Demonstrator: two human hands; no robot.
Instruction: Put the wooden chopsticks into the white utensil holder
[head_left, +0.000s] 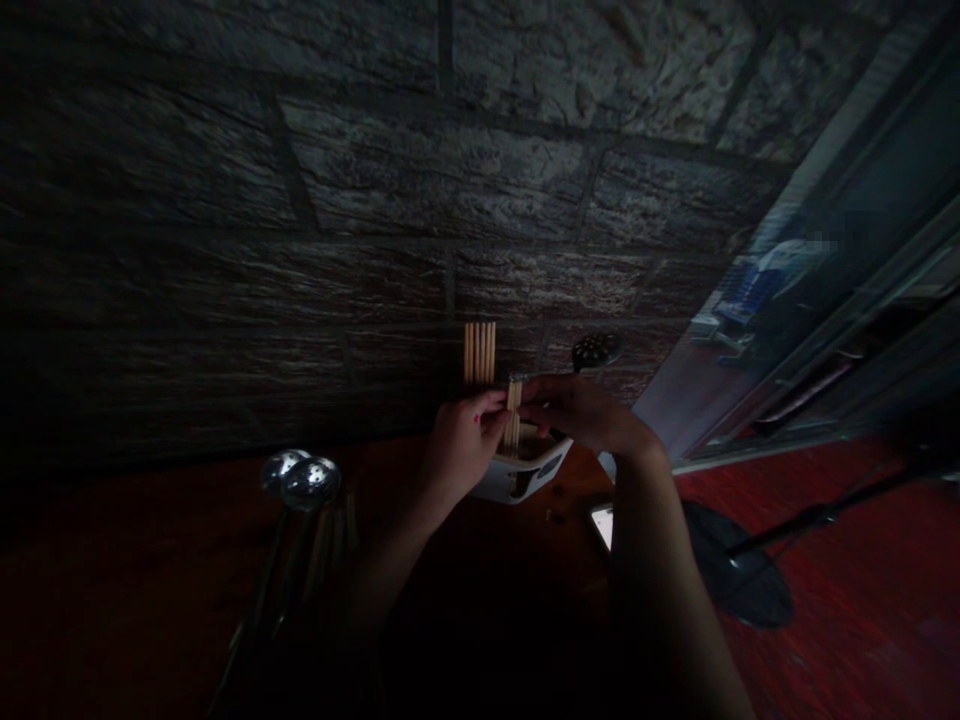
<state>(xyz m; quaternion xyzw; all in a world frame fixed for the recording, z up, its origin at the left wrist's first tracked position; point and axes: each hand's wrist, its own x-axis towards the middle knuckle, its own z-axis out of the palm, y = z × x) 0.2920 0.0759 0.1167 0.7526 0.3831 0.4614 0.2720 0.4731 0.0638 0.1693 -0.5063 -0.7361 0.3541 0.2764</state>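
A small bundle of chopsticks (514,425) stands upright between my hands, its lower ends inside a white holder (501,485). My left hand (469,440) pinches the bundle from the left with thumb and fingers. From the right, my right hand (581,408) closes its fingers on the upper part of the same sticks. Behind my left hand, more chopsticks (480,355) rise upright in a row. A dark slotted spoon (596,350) sticks up behind my right hand. The inside of the holder is partly hidden by my hands and shadow.
Two metal slotted ladles (310,485) lie on the wooden table (150,530) at left, with other long utensils beside them. A lit phone (604,525) rests by my right forearm. The stone wall (360,280) is close behind. A round black stand base (739,565) is on the red floor.
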